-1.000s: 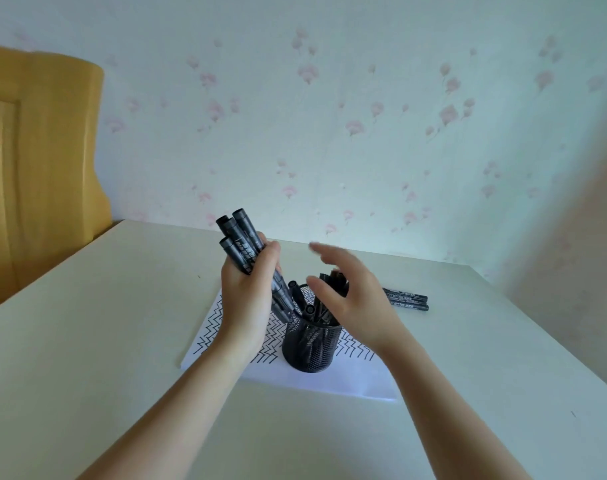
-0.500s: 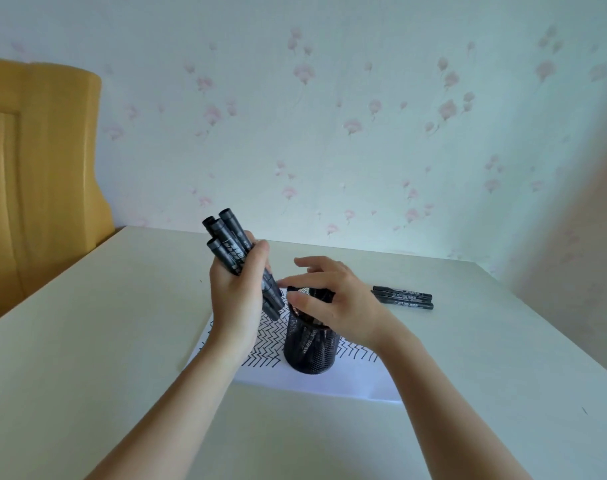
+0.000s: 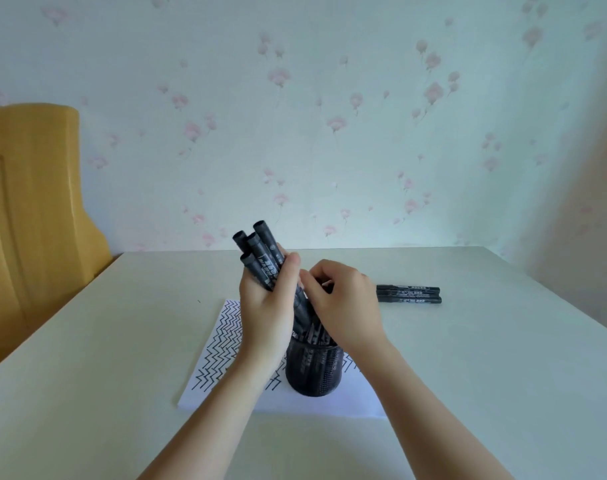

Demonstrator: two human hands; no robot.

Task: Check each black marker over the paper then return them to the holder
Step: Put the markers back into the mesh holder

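My left hand (image 3: 265, 306) grips a bundle of several black markers (image 3: 259, 252), tilted with their upper ends up and to the left and their lower ends over the holder. The black mesh holder (image 3: 312, 370) stands on a white paper (image 3: 222, 344) covered in black zigzag lines, and more markers stick out of it. My right hand (image 3: 343, 306) hovers just above the holder with curled fingers pinching a marker beside the bundle. Two more black markers (image 3: 411, 294) lie side by side on the table to the right.
The pale table (image 3: 104, 375) runs back to a flowered wall. A yellow wooden chair back (image 3: 35, 209) stands at the left edge of the table.
My right hand moved left from an open pose over the holder and its fingers curled in against the bundle. The left hand kept hold of the markers.
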